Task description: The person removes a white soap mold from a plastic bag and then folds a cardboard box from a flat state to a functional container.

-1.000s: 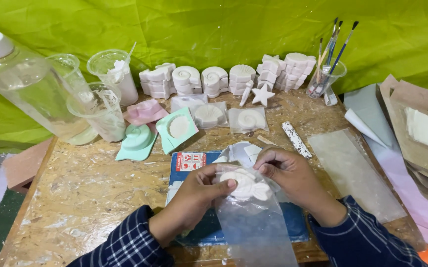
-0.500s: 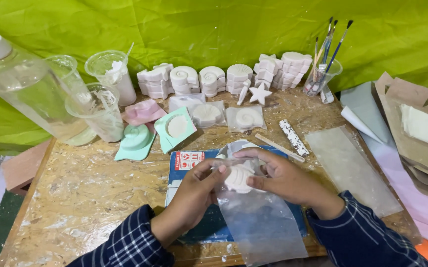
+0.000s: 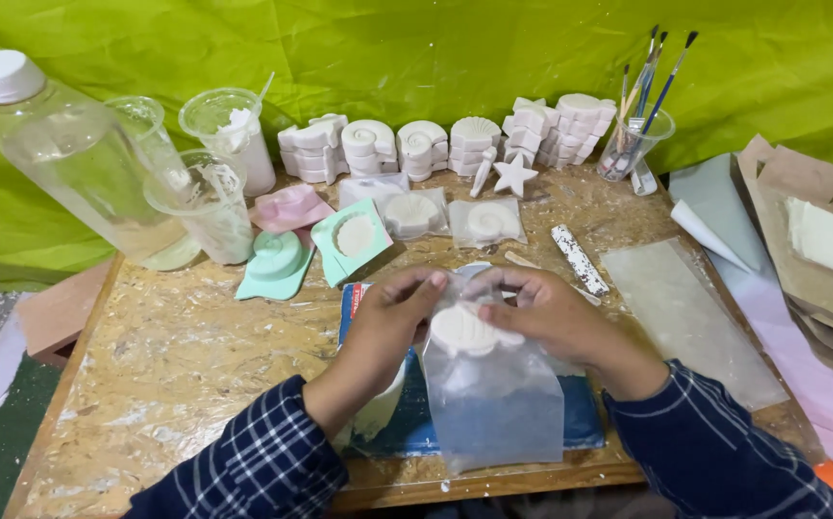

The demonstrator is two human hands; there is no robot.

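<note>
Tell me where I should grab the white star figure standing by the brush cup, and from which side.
Grip the white star by its two side arms, coming from above and the front. It stands upright, leaning back on the stacked casts, so its rear is blocked while the top and front look free.

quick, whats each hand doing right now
Left hand: closed, pinching the top of the clear plastic bag.
Right hand: closed on the same bag, at the white shell cast inside.

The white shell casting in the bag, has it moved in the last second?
Yes. The shell casting has risen slightly, farther from the near edge of the blue mat.
</note>
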